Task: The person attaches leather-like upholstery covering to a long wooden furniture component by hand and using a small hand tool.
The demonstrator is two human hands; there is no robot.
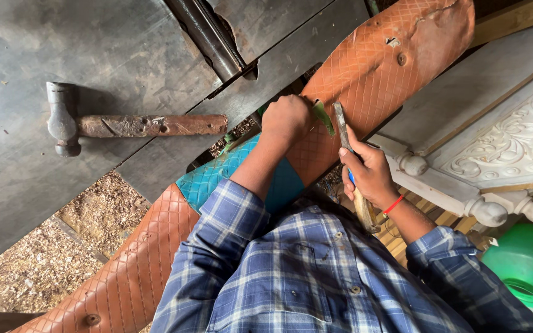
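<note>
A long brown quilted leather-like panel (pixel 371 74) runs diagonally from lower left to upper right. My left hand (pixel 286 118) is closed on its edge near the middle, next to a small green scrap (pixel 323 116). My right hand (pixel 368 176) grips a wooden-handled metal tool (pixel 343 131), its blade lying against the brown panel beside my left hand. A teal quilted piece (pixel 217 176) lies under my left forearm.
A hammer (pixel 124 126) with a rusty wooden handle lies on the dark metal machine table (pixel 44 43) at left. Sawdust (pixel 63 246) covers the floor below. White carved wooden furniture (pixel 501 142) stands at right, with a green plastic container (pixel 528 259) beneath it.
</note>
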